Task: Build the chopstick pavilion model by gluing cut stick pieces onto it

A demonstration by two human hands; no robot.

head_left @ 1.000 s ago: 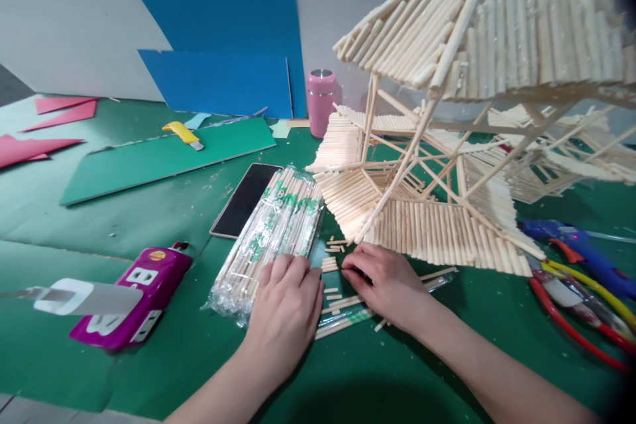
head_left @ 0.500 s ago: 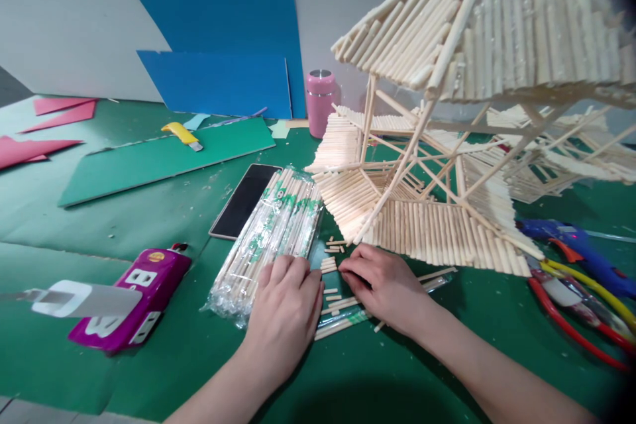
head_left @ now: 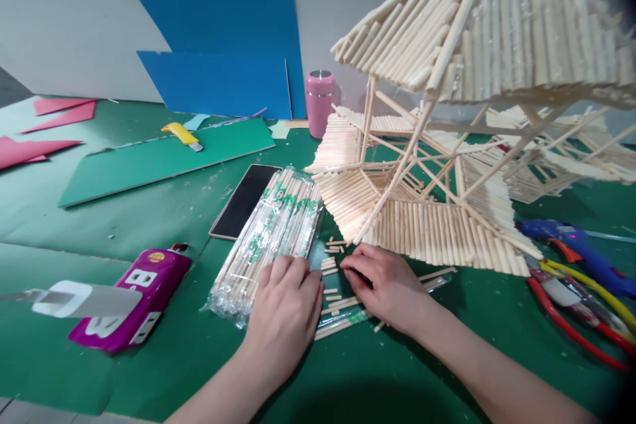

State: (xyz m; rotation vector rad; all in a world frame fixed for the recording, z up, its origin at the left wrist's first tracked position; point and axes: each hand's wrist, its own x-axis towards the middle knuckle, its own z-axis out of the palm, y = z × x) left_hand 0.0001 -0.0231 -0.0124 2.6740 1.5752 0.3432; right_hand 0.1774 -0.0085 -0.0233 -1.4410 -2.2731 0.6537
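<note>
My left hand (head_left: 285,311) rests palm down over the lower right end of a clear plastic pack of chopsticks (head_left: 271,232). Its fingers lie bent side by side, and the thumb side is mostly hidden. Short cut stick pieces (head_left: 329,264) lie in a loose column between my two hands. My right hand (head_left: 382,281) is on the table right of them, fingers loosely curved with a gap inside and nothing visible in it. Just beyond it stands a model pavilion built of wooden sticks (head_left: 422,222), with a peaked roof. Longer sticks and a wrapper (head_left: 342,323) lie partly under the right hand.
A phone (head_left: 243,202) lies beside the pack. To the left are a purple power strip (head_left: 144,291) with a white plug and a yellow cutter (head_left: 181,134) on green board. A pink flask (head_left: 320,105) stands behind. Right are a blue glue gun (head_left: 561,235) and red-handled pliers (head_left: 571,341).
My right hand's fingertips have shifted very slightly to the right, away from the short pieces. The left hand and everything else look still.
</note>
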